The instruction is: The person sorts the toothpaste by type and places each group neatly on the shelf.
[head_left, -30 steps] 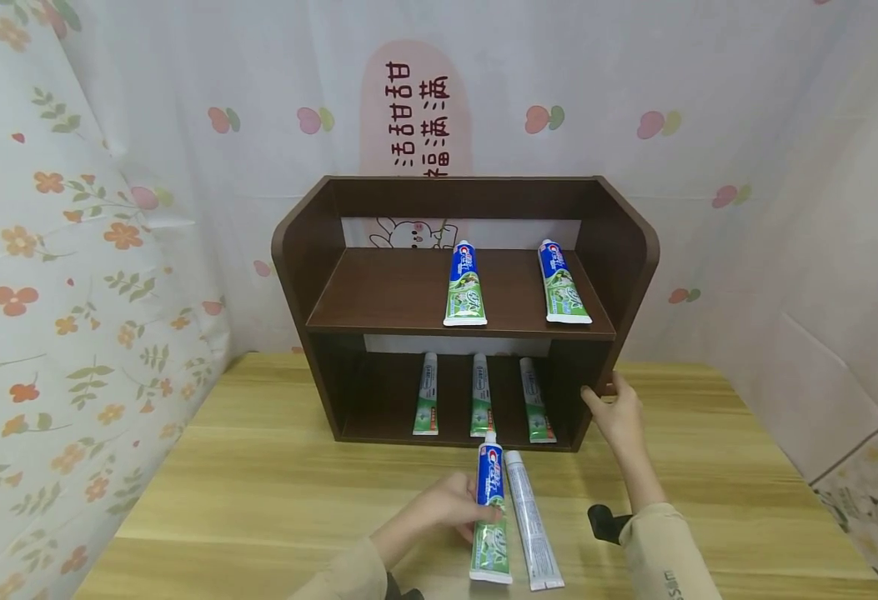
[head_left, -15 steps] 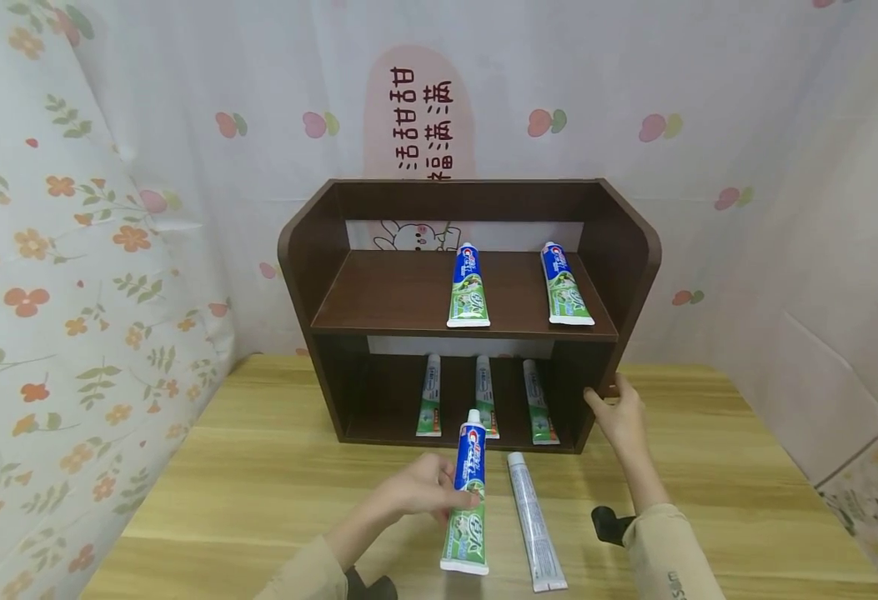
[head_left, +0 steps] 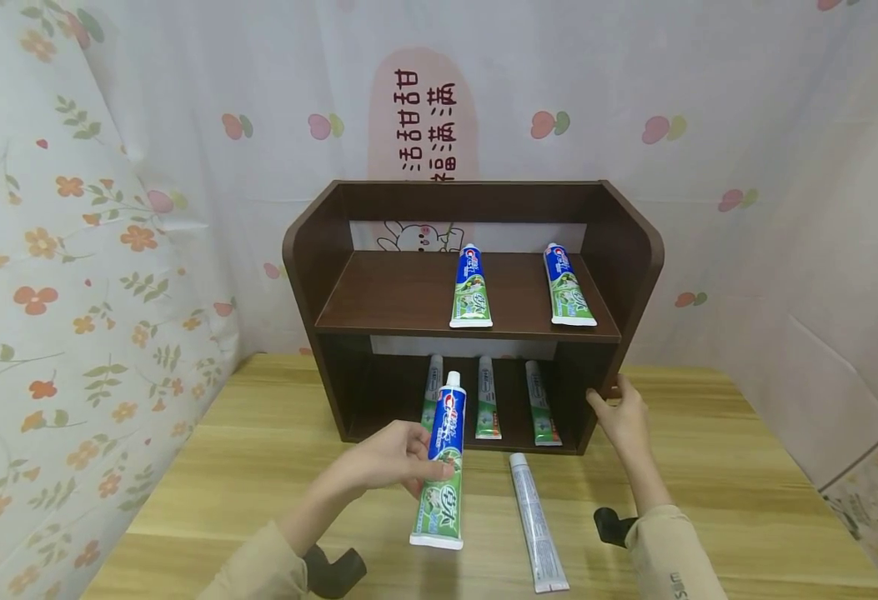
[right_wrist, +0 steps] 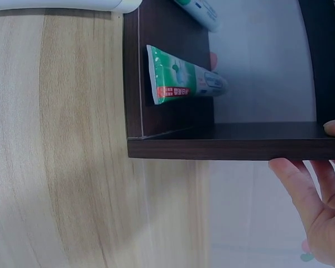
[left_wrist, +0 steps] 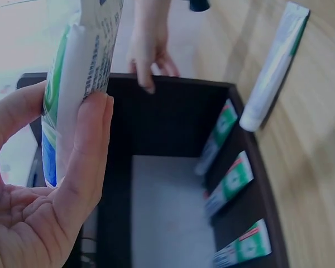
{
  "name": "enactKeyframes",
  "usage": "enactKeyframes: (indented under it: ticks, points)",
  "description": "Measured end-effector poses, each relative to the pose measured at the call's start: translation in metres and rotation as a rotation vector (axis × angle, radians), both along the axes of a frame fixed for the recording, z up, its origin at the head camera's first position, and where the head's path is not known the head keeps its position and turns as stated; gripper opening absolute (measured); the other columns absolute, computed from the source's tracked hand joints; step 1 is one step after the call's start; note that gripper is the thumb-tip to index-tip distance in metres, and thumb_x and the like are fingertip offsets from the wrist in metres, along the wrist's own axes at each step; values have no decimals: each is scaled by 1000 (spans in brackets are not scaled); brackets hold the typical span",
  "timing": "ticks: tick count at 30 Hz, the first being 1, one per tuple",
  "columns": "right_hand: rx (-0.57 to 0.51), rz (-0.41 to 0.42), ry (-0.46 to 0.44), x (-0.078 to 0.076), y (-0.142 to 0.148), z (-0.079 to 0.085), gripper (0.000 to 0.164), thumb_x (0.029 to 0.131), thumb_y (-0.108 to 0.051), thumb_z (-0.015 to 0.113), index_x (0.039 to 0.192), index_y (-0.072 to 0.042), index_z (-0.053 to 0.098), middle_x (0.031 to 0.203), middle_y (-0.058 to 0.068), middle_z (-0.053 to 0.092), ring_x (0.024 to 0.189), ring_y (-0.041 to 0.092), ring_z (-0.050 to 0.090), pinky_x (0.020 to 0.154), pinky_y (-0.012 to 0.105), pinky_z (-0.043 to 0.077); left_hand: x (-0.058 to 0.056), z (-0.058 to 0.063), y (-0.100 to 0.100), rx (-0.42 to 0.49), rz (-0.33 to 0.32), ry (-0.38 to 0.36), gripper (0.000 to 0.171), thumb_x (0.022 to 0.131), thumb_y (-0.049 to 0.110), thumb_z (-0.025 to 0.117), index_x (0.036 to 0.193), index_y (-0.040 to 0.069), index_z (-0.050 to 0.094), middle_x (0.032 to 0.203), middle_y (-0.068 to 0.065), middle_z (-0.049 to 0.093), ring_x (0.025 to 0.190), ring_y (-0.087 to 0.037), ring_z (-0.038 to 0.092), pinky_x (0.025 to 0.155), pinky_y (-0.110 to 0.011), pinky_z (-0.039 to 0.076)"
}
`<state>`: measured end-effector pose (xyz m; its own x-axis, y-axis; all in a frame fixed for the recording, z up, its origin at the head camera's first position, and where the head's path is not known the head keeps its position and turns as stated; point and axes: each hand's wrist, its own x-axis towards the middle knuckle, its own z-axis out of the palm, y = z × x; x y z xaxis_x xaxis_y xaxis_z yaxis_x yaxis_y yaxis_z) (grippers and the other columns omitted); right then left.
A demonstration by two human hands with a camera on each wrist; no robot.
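Observation:
My left hand (head_left: 386, 457) pinches a blue and green toothpaste tube (head_left: 448, 421) between thumb and fingers, cap upward, in front of the dark brown shelf (head_left: 393, 292). In the left wrist view the same toothpaste tube (left_wrist: 92, 50) stands above the lower compartment. With thumb inside and fingers outside, my right hand (right_wrist: 324, 223) grips the shelf's right side panel (right_wrist: 234, 149). Two matching blue-green tubes lie on the upper level, one at the middle (head_left: 472, 287) and one at the right (head_left: 569, 287).
Several grey-green tubes, such as the rightmost tube (head_left: 542, 408), lie in the lower compartment; the held tube partly covers the left one. A silvery tube (head_left: 536, 525) lies on the wooden table (head_left: 258, 433) before the shelf. A patterned curtain (head_left: 258, 67) hangs behind.
My left hand has lifted the toothpaste tube off its place beside the silvery tube and carried it left and up toward the shelf. My right hand stays on the side panel.

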<state>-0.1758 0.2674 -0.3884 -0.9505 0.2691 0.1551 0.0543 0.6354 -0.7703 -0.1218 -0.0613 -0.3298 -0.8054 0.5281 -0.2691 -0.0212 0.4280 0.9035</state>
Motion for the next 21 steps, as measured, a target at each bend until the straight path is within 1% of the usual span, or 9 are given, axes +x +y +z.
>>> enactKeyframes:
  ticks: [4,10,14,19,21]
  points:
    - [6,-2,6,0,1,-1,32,90,-22,51,112,1,49,109,31,57,89,41,62,54,25,46,-1,14,-5,-12,15,24,40,80,23,70,103,-4,53,81,-8,66,68,-15,65,62,-31,57]
    - [1,3,12,-1,2,-2,33,90,-22,51,113,1,48,109,31,56,88,41,62,56,26,47,-2,29,-14,-25,35,54,40,80,24,70,103,-4,52,82,-9,66,68,-15,65,62,-31,57]
    - [-8,4,8,-1,2,-1,33,90,-22,51,114,1,48,110,31,56,90,41,61,57,27,48,-6,38,-19,-30,53,83,40,80,23,70,103,-5,52,83,-10,66,69,-16,66,63,-32,57]
    - [-12,9,-13,0,2,-1,36,91,-24,50,116,2,46,113,32,54,94,43,60,59,32,51,-13,51,-25,-36,67,119,41,82,23,67,105,-7,51,86,-12,67,70,-14,66,65,-33,57]
    - [-12,10,-17,0,1,0,37,91,-24,50,117,2,46,113,32,54,94,43,60,59,32,51,-16,55,-26,-36,70,124,41,84,23,66,107,-7,51,87,-13,67,70,-14,65,67,-33,57]
